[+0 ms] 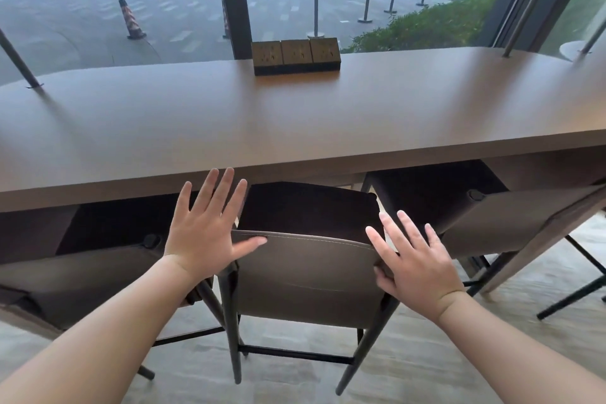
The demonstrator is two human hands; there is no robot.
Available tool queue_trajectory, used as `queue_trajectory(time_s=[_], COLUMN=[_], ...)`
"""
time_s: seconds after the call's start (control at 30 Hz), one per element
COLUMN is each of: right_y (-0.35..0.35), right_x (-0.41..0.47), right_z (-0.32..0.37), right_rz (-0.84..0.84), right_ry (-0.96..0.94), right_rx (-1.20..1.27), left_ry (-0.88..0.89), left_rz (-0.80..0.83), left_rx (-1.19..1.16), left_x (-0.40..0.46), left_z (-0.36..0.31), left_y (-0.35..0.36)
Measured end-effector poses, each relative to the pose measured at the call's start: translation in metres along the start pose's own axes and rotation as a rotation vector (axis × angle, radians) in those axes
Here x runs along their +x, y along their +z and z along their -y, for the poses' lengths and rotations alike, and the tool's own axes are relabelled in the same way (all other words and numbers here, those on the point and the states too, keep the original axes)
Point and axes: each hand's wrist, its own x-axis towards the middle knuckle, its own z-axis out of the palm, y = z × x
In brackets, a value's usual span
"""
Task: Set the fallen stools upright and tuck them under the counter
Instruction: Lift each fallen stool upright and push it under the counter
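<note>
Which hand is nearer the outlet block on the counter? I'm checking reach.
Left. The left hand is below and left of the outlet block, its fingertips over the counter edge; the right hand sits lower, beside the middle stool backrest.

The counter (pixel 295 128) hides the front of each stool's seat (pixel 308 207).
</note>
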Motion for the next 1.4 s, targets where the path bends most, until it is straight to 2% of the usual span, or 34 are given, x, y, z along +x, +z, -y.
queue_trajectory(time_s=[0.23, 0.77, 1.4], right_y=[0.002, 0.018, 0.026], right_x=[0.015, 0.088, 0.129], right_z=[-0.003, -0.008, -0.011], right_rz=[0.003, -0.024, -0.057], right_ry=[0.015, -0.075, -0.191], right_rx=[0.014, 0.067, -0.018], left_ry=[-0.012, -0.101, -0.145], left_rz=[0.011, 0.174, 0.154], left_rx=[0.007, 0.001, -0.041], left_x=[0.014, 0.037, 0.057], left_z=[0.001, 0.028, 0.054], left_y=[0.000, 0.005, 0.020])
